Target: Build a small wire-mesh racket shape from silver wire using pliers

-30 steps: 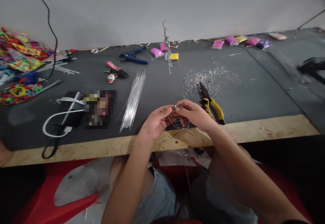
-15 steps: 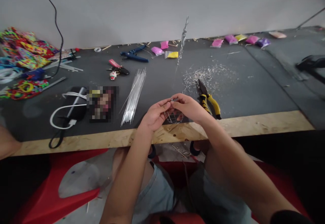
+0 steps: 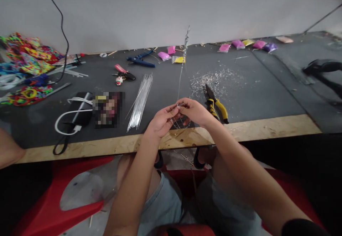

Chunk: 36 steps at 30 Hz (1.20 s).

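Observation:
Close to the table's front edge, my left hand (image 3: 162, 121) and my right hand (image 3: 196, 112) meet, fingertips pinched on a small rounded wire frame (image 3: 182, 124). Its curved, crossing wires show below the fingers; the upper part is hidden by them. From between the fingertips a thin wire rises, ending in a coiled, twisted length of wire (image 3: 186, 41). Right of my right hand lie yellow-and-black pliers (image 3: 217, 106), jaws pointing away. A bundle of straight silvery wires (image 3: 140, 102) rests to the left of my left hand.
Behind the pliers are scattered wire clippings (image 3: 213, 79). Farther back lie blue pliers (image 3: 141, 58), keys (image 3: 124, 75) and several colourful packets (image 3: 238, 44). A power bank (image 3: 81, 111) with a white cable and a colourful pile (image 3: 29, 57) are at left. Another person's arm (image 3: 9, 147) shows at the left edge.
The coiled wire has tipped slightly left and sunk a little. Both hands keep their pinch on the wire frame, with small finger shifts. The whole view has moved slightly.

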### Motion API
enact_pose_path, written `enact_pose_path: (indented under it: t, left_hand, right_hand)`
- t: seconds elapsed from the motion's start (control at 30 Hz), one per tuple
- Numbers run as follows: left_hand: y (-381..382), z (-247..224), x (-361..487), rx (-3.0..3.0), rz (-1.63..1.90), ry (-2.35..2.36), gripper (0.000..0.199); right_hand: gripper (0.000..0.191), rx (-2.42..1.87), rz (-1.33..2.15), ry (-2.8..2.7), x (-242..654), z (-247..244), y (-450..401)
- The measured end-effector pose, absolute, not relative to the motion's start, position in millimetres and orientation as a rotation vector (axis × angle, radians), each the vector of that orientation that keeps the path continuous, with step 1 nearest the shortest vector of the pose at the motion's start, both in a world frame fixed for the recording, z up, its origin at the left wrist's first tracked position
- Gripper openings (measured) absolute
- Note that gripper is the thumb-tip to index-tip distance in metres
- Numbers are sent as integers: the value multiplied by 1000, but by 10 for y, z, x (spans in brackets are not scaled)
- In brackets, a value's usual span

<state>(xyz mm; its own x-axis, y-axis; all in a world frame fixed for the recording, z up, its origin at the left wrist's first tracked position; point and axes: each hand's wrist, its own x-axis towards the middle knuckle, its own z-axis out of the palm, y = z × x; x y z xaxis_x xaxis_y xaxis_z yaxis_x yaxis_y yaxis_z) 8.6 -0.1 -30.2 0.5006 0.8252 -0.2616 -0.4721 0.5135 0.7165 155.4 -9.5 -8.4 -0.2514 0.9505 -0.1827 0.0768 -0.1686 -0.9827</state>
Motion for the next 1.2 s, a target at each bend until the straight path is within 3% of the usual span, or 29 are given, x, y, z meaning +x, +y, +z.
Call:
enact_pose_path:
  t: [0.4,0.77,1.2]
  left_hand:
    - [-82,-239,81,654,833,711,17]
    - [-135,-190,179,778,1000,871,22]
    - [-101,-249,226,683,1174,985,13]
  right_hand:
    - [14,-1270,1451,-1368,1554,-48,-129]
    - [15,-1302,1435,-1388,1585,-65,-121]
    - [11,-1363,1323,-1380,1479,-144,-105]
